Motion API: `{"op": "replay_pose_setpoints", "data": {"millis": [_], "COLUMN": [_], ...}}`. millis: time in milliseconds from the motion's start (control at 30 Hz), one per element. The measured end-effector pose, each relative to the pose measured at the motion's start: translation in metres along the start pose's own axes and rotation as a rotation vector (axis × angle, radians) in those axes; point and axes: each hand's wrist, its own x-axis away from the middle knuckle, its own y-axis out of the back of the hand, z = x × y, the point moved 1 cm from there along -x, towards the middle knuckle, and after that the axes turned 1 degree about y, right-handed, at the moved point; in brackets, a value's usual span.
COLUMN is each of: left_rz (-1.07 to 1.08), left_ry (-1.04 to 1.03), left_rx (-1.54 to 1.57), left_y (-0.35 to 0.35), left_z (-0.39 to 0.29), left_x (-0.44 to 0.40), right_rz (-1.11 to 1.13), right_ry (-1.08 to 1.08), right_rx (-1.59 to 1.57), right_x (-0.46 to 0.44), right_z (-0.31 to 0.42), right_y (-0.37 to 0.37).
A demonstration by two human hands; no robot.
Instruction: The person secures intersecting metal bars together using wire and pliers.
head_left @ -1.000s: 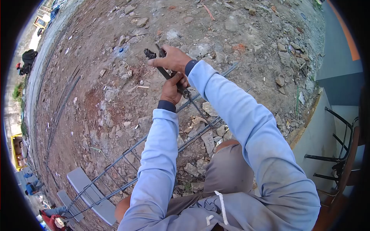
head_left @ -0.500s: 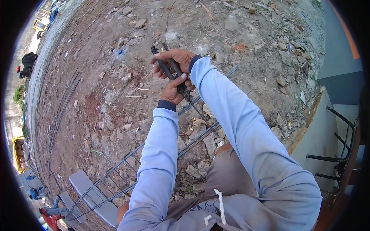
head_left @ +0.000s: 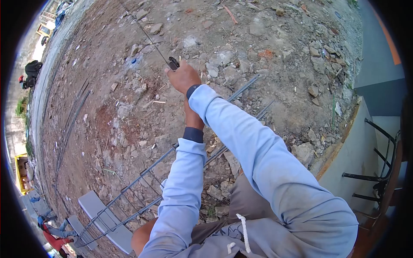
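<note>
My right hand (head_left: pixel 185 77) is wrapped round dark, long-handled pliers (head_left: pixel 173 63); only the handle ends show beyond the fingers. A thin dark wire (head_left: pixel 150 39) runs from beside them toward the upper left. Behind my right wrist is my left hand (head_left: pixel 193 118), with just its wrist side visible and its fingers hidden. Both hands are over the stony ground, above a steel rebar cage (head_left: pixel 140 177) that slants beneath my forearms. The pliers' jaws are out of sight.
Two grey boards (head_left: pixel 97 208) lie under the cage's lower left end. Loose rods (head_left: pixel 71 124) rest on the dirt at left. A metal-legged chair (head_left: pixel 378 172) stands at right by a low wall (head_left: pixel 344 148). People (head_left: pixel 56 236) are at the lower left.
My hands have come closer together, the right covering the left. The handles, spread apart before, now show only at their ends. The wire has swung left.
</note>
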Motion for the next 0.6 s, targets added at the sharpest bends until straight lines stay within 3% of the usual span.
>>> {"op": "replay_pose_setpoints", "data": {"millis": [33,67,100,167,233,333,467,600], "left_rz": [0.118,0.151,-0.021,-0.056,0.204,0.071,0.075,0.188], "left_ry": [-0.181,-0.422,-0.142,0.16,0.192,0.244,0.158,0.145], "left_rx": [-0.481,-0.931,-0.783,-0.311,0.304,-0.049,-0.265,-0.119], "left_y": [0.015,0.029,-0.009,-0.021,0.039,0.025,0.004,-0.009], "left_z": [0.02,0.04,0.014,-0.005,0.013,-0.007,-0.024,-0.038], "left_x": [-0.019,-0.037,-0.02,-0.006,-0.033,-0.016,-0.004,0.018], "right_rz": [0.075,0.032,-0.011,-0.016,0.06,0.235,0.322,0.343], "right_ry": [-0.078,0.027,0.134,0.26,0.303,0.056,-0.074,-0.178], "right_rx": [-0.047,0.057,0.162,0.289,0.324,0.148,-0.18,-0.638], "right_x": [0.015,0.028,0.038,0.043,0.044,0.024,0.019,0.015], "right_z": [0.015,0.017,0.018,0.016,0.014,0.011,0.004,-0.022], "right_y": [0.013,0.012,0.009,0.01,0.017,0.03,0.052,0.061]}}
